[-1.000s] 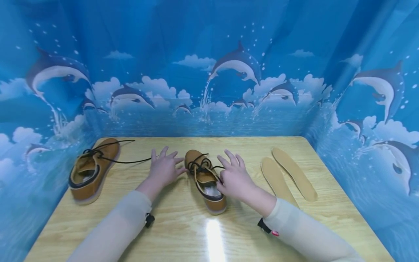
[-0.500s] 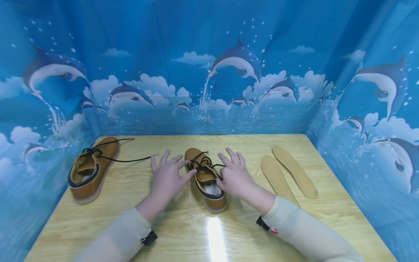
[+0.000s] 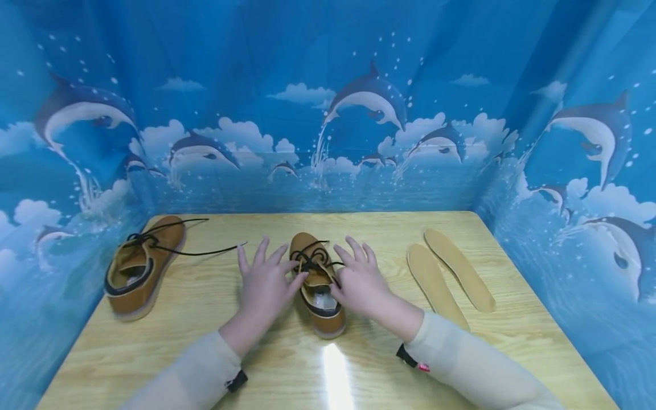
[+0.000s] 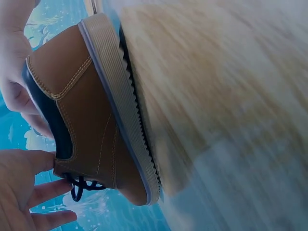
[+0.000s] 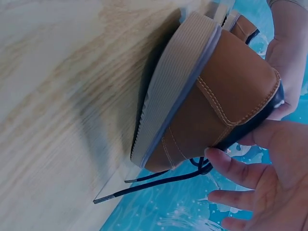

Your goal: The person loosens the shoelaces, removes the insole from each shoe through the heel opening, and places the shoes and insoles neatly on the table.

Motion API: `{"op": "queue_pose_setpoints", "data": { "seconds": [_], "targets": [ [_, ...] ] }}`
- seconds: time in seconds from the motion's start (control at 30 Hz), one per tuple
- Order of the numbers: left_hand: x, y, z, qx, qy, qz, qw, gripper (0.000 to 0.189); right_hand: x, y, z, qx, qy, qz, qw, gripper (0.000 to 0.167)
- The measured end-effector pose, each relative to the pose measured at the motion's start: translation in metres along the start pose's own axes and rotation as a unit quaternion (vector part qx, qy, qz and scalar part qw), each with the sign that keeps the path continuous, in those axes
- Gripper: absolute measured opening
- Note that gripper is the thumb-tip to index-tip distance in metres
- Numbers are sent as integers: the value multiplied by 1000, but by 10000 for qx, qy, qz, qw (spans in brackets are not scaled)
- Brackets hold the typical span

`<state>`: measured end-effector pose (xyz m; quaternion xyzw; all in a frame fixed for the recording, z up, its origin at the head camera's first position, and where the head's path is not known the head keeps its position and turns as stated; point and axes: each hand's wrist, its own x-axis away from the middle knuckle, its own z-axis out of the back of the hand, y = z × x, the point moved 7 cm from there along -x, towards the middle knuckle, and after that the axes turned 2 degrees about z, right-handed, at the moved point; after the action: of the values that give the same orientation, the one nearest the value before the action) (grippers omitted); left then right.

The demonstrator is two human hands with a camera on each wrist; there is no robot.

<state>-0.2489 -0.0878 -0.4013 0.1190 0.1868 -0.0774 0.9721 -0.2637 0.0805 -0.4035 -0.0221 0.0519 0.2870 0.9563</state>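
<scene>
A brown leather lace-up shoe (image 3: pixel 328 323) stands on the table, toe pointing away, its black laces (image 3: pixel 310 261) tied in a bow. My left hand (image 3: pixel 266 287) pinches the edge of its left lace flap between thumb and index finger, the other fingers spread. On the other side, my right hand (image 3: pixel 364 285) pinches the right edge of the opening, thumb at the inside and index finger on the outer leather in the right wrist view. Something whitish and shiny lies inside the shoe.
A matching brown shoe (image 3: pixel 140 302) stands at the far left, its long loose laces trailing right. Two tan insoles (image 3: pixel 435 285) lie side by side at the right. A blue dolphin-print curtain (image 3: pixel 318 188) borders the wooden table (image 3: pixel 410 364) at back and sides.
My left hand has come in from beside the toe to the shoe's left lace flap. The shoe's heel has shifted slightly left, and my right hand has moved along with it.
</scene>
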Motion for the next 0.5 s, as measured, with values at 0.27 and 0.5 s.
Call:
{"op": "queue_pose_setpoints", "data": {
  "seconds": [0.27, 0.5],
  "targets": [
    [0, 9, -3, 96, 220, -169, 9996, 29, 9, 17, 13, -153, 300, -272, 9991, 28],
    [-1, 9, -4, 271, 378, -225, 9987, 18, 18, 41, 25, -211, 511, -493, 9973, 35]
  ]
}}
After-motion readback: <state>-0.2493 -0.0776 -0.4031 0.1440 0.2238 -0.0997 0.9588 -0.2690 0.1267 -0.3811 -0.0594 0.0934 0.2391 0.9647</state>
